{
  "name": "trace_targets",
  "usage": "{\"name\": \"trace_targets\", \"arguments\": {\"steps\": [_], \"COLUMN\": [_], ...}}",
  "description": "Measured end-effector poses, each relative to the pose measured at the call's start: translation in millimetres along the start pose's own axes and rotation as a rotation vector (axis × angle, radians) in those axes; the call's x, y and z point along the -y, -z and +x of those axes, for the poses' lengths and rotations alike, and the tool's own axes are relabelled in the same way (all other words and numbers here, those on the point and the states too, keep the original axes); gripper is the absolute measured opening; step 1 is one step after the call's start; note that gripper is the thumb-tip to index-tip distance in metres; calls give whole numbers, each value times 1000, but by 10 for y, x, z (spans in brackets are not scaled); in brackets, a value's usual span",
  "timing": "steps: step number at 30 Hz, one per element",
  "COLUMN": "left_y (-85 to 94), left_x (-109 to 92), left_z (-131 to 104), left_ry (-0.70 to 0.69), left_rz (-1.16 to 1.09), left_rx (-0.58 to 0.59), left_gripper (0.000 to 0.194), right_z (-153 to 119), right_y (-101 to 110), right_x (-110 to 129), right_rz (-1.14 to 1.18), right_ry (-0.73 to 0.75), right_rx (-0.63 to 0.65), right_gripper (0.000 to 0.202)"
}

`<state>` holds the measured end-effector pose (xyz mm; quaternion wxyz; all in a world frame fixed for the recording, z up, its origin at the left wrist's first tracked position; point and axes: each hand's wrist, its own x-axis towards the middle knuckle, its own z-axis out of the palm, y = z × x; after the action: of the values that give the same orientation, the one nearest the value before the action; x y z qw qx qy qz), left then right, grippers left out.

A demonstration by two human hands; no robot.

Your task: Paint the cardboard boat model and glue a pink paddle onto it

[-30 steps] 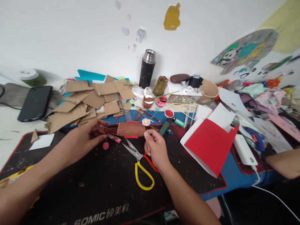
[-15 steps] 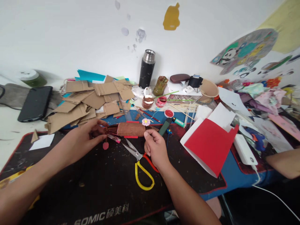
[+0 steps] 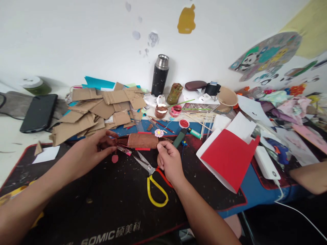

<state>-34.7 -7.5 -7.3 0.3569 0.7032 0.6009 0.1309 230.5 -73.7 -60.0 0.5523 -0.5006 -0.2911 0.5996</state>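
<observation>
Between my hands, above the dark desk mat, is a brown-painted craft piece [image 3: 143,140] with a flat rectangular body, red strips along its edges and thin brown sticks at its ends. My left hand [image 3: 102,144] pinches the sticks at its left end, where a small pink-red tag [image 3: 114,159] hangs. The fingers of my right hand [image 3: 170,158] are closed on its right end. A pink and white flower [image 3: 159,133] sits at its upper right corner. Below lie scissors [image 3: 150,170] with spread blades, one yellow handle and one red, the red one partly behind my right hand.
Cardboard pieces [image 3: 97,109] are heaped at the back left, near a black phone [image 3: 38,113]. A black thermos [image 3: 160,75] and paint jars [image 3: 161,111] stand along the wall. Folded red card [image 3: 230,158] and a white power bank [image 3: 267,163] lie right, beside another person's arm [image 3: 309,177].
Almost nothing differs. Both hands keep their hold on the brown craft piece, and the hanging tag has shifted very slightly.
</observation>
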Motion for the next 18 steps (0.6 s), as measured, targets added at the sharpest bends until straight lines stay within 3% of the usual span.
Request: {"name": "trace_targets", "arguments": {"steps": [18], "left_y": [5], "left_x": [7], "left_z": [3], "left_ry": [-8], "left_rz": [0], "left_rx": [19], "left_gripper": [50], "right_z": [-11], "right_y": [-3], "right_x": [7], "right_rz": [5], "right_ry": [12], "right_rx": [-9], "right_gripper": [41]}}
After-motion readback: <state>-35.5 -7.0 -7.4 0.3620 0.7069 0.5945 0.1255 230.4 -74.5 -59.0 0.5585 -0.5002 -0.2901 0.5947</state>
